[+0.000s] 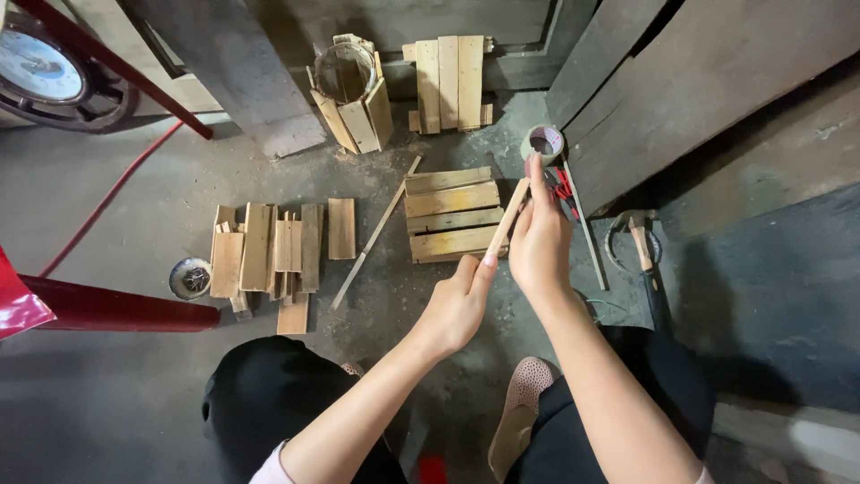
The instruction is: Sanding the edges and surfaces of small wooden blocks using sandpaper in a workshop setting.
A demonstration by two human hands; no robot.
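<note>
Slat panel right of plank pile

Thin pale wooden stick, slanted, pinched at both ends, apparently bare, above slatted panel

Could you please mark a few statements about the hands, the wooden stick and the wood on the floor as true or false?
1. Both hands hold one thin wooden stick. True: the left hand grips its lower end and the right hand its upper part.
2. The flat slatted panel lies on the floor beyond the hands. True.
3. The hammer is in the right hand. False: it lies on the floor to the right, untouched.
4. The pile of loose wood slats lies to the right of the panel. False: it lies to the left.
5. A roll of tape sits near the leaning boards. True.
</note>
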